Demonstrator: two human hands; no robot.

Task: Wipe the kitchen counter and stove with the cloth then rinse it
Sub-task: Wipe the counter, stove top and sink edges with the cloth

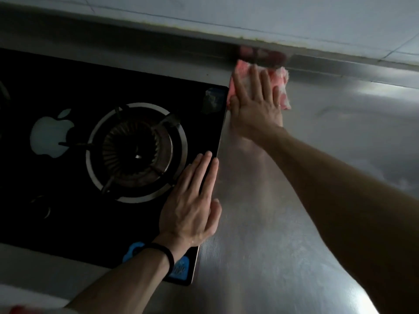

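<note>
Right hand (258,105) lies flat on the cloth (281,85), fingers straight and a little spread, pressing it down on the bench (294,200) without gripping it. The cloth is pink and white. It sits at one o'clock from the burner (136,152), just past the far right corner of the stove (90,223) and close to the bench's raised back edge, where a reddish reflection shows.

Left hand (192,205) is also flat, fingers straight and together, and holds nothing. It rests on the stove's right edge at five o'clock from the burner, with the thumb over the bench side. A black band (167,254) circles its wrist.

The stove is black glass. A white apple mark (48,137) with a bite cut from it sits at nine o'clock from the burner. A pale sticker (214,99) at one o'clock is too blurred to read. Blue labels (179,268) at six o'clock from the left hand are partly hidden by the wrist, and their print cannot be made out. A dim knob (42,208) lies at eight o'clock.
</note>
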